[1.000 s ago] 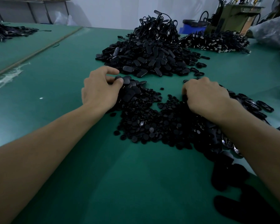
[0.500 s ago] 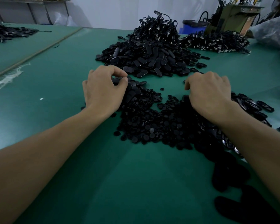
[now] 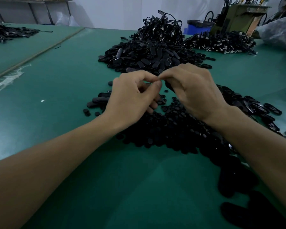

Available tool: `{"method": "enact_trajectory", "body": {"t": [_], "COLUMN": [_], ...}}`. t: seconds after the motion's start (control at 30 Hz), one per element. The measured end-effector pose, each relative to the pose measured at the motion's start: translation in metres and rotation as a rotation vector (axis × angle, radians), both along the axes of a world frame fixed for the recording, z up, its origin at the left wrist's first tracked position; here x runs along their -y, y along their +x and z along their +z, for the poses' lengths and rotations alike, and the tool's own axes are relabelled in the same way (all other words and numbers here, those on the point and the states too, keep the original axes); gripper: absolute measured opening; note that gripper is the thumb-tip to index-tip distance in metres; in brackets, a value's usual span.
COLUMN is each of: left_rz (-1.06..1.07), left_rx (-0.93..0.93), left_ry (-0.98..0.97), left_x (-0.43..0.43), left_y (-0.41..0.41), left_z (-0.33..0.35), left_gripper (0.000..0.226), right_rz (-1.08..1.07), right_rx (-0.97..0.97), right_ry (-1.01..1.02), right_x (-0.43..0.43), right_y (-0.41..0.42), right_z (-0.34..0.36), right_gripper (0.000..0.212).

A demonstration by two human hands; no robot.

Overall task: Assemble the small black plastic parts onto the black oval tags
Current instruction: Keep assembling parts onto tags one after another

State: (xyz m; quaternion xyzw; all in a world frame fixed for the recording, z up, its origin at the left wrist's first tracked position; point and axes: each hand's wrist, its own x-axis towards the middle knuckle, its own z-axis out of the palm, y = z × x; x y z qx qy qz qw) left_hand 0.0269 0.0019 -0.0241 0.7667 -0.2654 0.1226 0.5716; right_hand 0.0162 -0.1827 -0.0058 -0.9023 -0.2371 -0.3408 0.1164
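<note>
My left hand (image 3: 132, 96) and my right hand (image 3: 193, 90) are raised above the green table (image 3: 59, 83), and their fingertips meet. My right hand grips a black oval tag (image 3: 169, 86), whose dark end shows under its fingers. My left thumb and forefinger pinch a small black part against the tag, and my fingers almost hide that part. Below the hands lies a heap of small round black parts (image 3: 172, 128). Loose oval tags lie to the left (image 3: 97, 100) and to the right (image 3: 254, 106).
Behind my hands is a large mound of oval tags (image 3: 149, 53), topped by corded pieces (image 3: 162, 27). A further corded pile (image 3: 221, 42) lies back right and another pile (image 3: 7, 33) far left. A blue bin (image 3: 196, 28), a machine (image 3: 238, 15) and a plastic bag (image 3: 279, 32) stand at the back right.
Both hands have lifted off the heaps and come together at the middle, now pinching pieces between their fingertips.
</note>
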Motion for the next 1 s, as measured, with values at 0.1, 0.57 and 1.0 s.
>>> {"method": "enact_trajectory", "body": {"t": [0.1,0.57,1.0], "left_rz": [-0.102,-0.152,-0.077], "left_rx": [-0.165,-0.439,-0.339], "left_ry": [-0.073,-0.446,-0.351], "left_x": [0.003,0.002,-0.005], "left_y": [-0.002,0.01,0.014], "left_z": [0.003,0.0,-0.006], "left_gripper": [0.008,0.016,0.016], "right_rz": [0.092,0.182,0.211], "right_rx": [0.034,-0.312,-0.479], "right_ry": [0.16,0.555,0.707], "right_x": [-0.01,-0.015,-0.005], "right_y": [-0.002,-0.003,0.005], "right_z": [0.004,-0.003,-0.014], "right_gripper": [0.016,0.029,0.009]}}
